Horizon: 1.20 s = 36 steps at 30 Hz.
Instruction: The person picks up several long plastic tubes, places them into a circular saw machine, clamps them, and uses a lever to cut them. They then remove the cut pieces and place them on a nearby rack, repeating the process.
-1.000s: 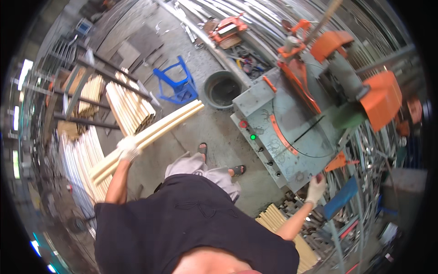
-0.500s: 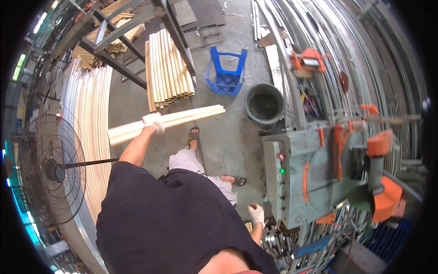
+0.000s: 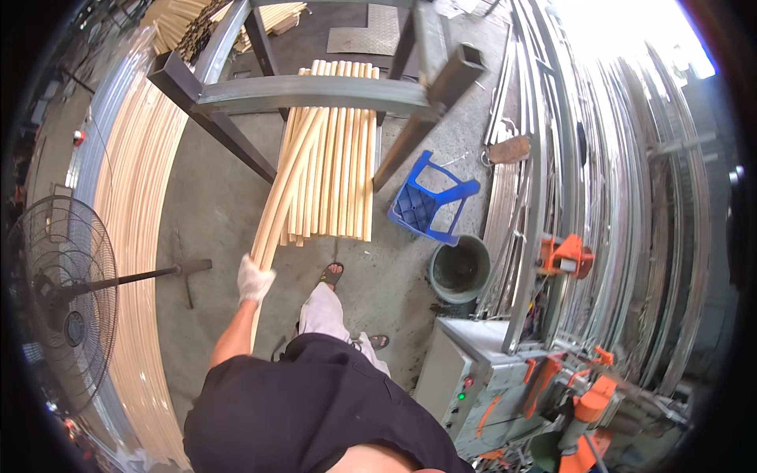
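My left hand [image 3: 255, 281], in a white glove, is closed round two long pale-gold tubes [image 3: 279, 197]. They slant away from me, and their far ends lie over a stack of similar tubes [image 3: 343, 173] on the floor. Above that stack stands a dark metal frame [image 3: 307, 92], whose bar hides part of the tubes beneath it. The near end of the held tubes runs down past my wrist beside my shirt. My right hand is out of sight.
To my left are a standing fan [image 3: 67, 307] and a long pile of wrapped tubes [image 3: 130, 213]. A blue plastic stool [image 3: 422, 201] and a dark bucket [image 3: 460, 270] stand to the right, near a grey cutting machine [image 3: 473, 366] with orange parts. Metal bars [image 3: 607, 197] fill the far right.
The two tubes have swung from crosswise to pointing away from me, their far ends now over the stack. My view has turned right, and my right hand has left it.
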Tool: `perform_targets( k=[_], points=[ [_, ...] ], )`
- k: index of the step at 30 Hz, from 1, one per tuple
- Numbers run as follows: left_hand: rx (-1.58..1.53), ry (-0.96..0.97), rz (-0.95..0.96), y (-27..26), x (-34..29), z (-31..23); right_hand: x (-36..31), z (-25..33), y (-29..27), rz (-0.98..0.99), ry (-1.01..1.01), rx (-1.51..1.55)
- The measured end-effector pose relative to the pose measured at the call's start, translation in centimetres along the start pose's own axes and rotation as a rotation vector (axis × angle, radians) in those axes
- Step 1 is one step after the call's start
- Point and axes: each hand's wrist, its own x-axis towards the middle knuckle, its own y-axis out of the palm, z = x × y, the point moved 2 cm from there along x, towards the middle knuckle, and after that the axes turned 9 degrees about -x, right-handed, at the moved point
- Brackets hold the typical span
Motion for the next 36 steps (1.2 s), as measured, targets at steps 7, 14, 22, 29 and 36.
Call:
perform_targets(
  k=[7,14,22,29,36],
  points=[
    [0.037,-0.303,-0.069,13.9,23.6,-10.3,0.9,13.9,-13.9,-0.186,0.120,0.308],
    [0.241,-0.257,-0.180,20.9,31.2,-9.5,0.5,16.6,-13.7,-0.143,0.167,0.278],
    [0.270,-0.104,0.057,22.4,31.7,-5.7,-3.1,21.0,-7.8,0.032,0.265,0.276],
    [0.413,0.341,-0.133,21.9,33.2,-2.1,-0.5,14.7,-2.1,-0.052,0.189,0.466],
    [0.766,0.355,0.731,23.3,18.8,-5.7,-8.5,10.2,4.9,-0.520,0.265,0.308]
  ],
)
